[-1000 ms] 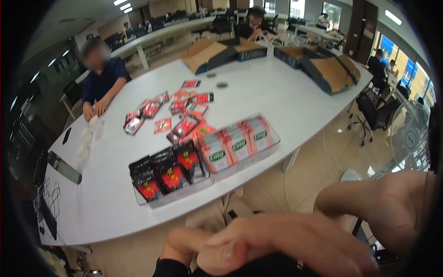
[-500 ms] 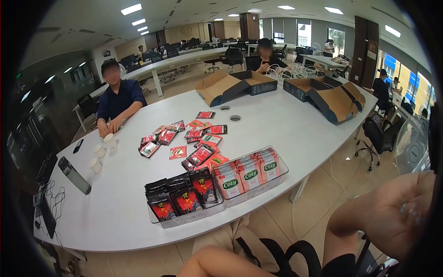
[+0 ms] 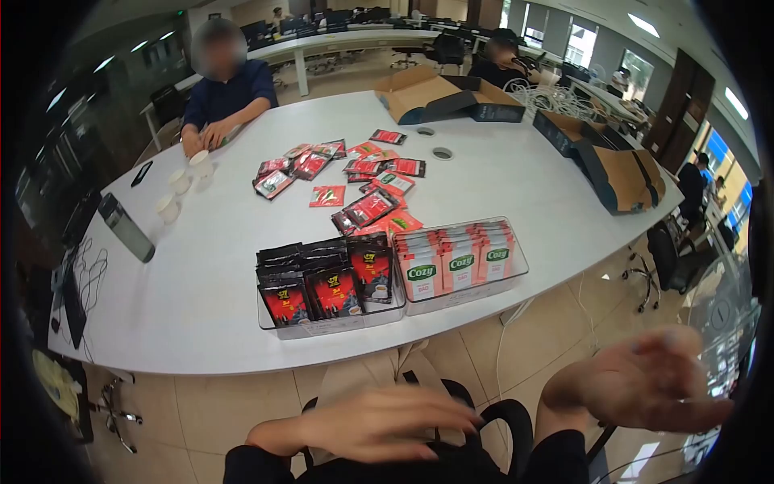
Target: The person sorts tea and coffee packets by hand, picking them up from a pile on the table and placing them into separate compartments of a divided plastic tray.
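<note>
Now both hands sit low, short of the white table's (image 3: 201, 323) near edge. The left hand (image 3: 379, 423) has come back into view, fingers spread, empty, over the black padded chair back (image 3: 524, 431); whether it touches, cannot tell. The right hand (image 3: 641, 383) has dropped, open, empty. Well ahead, the clear plastic tray of black-red coffee sachets (image 3: 326, 294) and the clear tray of white-green Cozy packets (image 3: 459, 270) are untouched.
</note>
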Demonstrator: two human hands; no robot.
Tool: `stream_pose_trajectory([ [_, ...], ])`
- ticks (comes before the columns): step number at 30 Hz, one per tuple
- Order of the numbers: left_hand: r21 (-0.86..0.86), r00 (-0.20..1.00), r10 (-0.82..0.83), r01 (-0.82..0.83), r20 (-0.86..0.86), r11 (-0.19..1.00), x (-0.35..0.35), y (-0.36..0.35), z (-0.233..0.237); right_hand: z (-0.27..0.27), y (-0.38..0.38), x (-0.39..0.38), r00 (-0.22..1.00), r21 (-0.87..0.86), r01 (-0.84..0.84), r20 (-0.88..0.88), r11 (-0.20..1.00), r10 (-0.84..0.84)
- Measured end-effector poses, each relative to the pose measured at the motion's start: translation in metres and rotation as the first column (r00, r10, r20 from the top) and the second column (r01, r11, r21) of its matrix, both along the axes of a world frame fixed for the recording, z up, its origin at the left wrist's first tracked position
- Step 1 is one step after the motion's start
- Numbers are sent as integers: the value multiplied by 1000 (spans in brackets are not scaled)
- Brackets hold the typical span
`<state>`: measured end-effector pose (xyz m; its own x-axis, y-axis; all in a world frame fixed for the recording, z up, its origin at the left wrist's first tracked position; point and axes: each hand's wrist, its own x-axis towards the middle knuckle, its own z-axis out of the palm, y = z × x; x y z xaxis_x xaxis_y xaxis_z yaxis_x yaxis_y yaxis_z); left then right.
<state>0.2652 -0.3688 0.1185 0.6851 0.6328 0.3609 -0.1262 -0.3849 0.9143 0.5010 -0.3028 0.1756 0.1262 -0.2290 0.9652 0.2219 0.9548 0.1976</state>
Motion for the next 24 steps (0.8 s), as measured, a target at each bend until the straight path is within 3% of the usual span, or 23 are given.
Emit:
stream_pose_trajectory([
  [1, 223, 958, 280, -259, -67, 940, -17, 1, -3, -11, 2, -7, 998, -146, 30, 56, 989, -22],
  [3, 441, 694, 708, -600, -129, 668, -48, 0, -31, -32, 6, -20, 978, -413, 151, 197, 898, -74],
  [5, 683, 429, 893, -613, -134, 397, -72, 5, -51, -75, 28, -44, 964, -585, 172, 267, 792, -12],
  [7, 730, 328, 939, -617, -101, 294, -82, 11, -71, -117, 41, -63, 916, -691, 254, 396, 677, 60],
  [11, 811, 228, 974, -572, 13, 123, -84, 21, -99, -156, 42, -106, 870, -692, 364, 492, 623, 39],
  [12, 797, 227, 973, -596, 49, 99, -81, 24, -100, -160, 44, -114, 818, -618, 461, 574, 637, -34],
  [16, 779, 210, 976, -620, 53, 91, -78, 27, -102, -170, 47, -118, 852, -638, 438, 519, 633, -65],
  [19, 733, 263, 964, -663, 36, 154, -78, 26, -96, -170, 50, -116, 844, -636, 432, 535, 640, -39],
  [20, 681, 321, 947, -697, 16, 224, -76, 23, -88, -172, 51, -116, 856, -636, 415, 515, 650, -43],
  [22, 364, 590, 796, -776, 133, 514, -72, 14, -73, -177, 51, -116, 880, -642, 384, 472, 664, -53],
  [23, 194, 680, 697, -733, 227, 652, -70, 11, -68, -180, 50, -116, 882, -638, 386, 467, 666, -63],
  [24, 130, 807, 409, -502, 425, 855, -69, 11, -66, -182, 50, -114, 884, -635, 387, 462, 668, -73],
])
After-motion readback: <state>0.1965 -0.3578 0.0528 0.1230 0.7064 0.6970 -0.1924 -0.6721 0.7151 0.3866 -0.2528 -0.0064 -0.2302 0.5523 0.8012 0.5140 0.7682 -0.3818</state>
